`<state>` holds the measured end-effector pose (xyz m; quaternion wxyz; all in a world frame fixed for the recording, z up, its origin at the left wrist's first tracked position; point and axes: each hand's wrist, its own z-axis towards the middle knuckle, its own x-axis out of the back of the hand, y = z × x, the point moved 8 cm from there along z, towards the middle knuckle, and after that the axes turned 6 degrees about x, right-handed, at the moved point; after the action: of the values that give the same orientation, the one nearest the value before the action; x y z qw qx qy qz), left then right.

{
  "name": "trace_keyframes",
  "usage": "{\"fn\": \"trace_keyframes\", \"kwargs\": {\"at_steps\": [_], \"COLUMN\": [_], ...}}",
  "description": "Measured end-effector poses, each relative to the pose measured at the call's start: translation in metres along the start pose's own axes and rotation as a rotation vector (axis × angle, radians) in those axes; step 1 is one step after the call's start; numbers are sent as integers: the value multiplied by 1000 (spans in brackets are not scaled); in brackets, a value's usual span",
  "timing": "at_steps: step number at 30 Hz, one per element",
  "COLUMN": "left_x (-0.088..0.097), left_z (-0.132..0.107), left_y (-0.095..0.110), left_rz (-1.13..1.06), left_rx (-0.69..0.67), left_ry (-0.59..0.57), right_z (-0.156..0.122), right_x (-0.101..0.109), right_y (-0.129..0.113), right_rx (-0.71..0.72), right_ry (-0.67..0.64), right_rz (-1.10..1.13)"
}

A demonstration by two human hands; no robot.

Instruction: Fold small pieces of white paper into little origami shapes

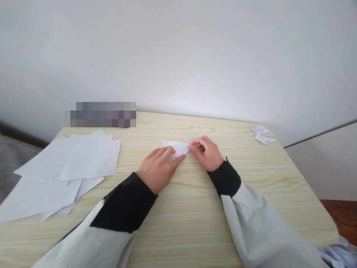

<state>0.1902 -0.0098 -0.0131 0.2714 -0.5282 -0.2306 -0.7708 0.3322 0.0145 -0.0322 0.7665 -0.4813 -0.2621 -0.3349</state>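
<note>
A small folded piece of white paper (180,147) lies on the wooden table between my hands, with a pointed tip toward the left. My left hand (160,165) presses on its near edge with the fingertips, thumb stretched along the lower side. At the paper's right end, my right hand (206,152) pinches the corner between thumb and forefinger, its other fingers curled. Part of the paper's near edge is hidden under my left fingers.
Several loose white sheets (92,156) overlap at the table's left. Two small folded papers (264,139) lie near the far right corner. A blurred-out object (103,115) stands at the back left, before the wall. Crumpled or folded papers (338,255) show at the lower right, beyond the table edge.
</note>
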Motion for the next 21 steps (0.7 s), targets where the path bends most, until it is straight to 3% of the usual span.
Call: {"fn": "trace_keyframes", "kwargs": {"at_steps": [8, 21], "left_x": [-2, -3], "left_z": [-4, -2], "left_y": [-9, -2], "left_rz": [-42, 48], "left_rx": [11, -16], "left_ry": [-5, -20], "right_z": [-1, 1], "right_x": [-1, -7], "right_y": [-3, -1], "right_rx": [225, 77], "right_ry": [-134, -91], "right_rz": [33, -132]}}
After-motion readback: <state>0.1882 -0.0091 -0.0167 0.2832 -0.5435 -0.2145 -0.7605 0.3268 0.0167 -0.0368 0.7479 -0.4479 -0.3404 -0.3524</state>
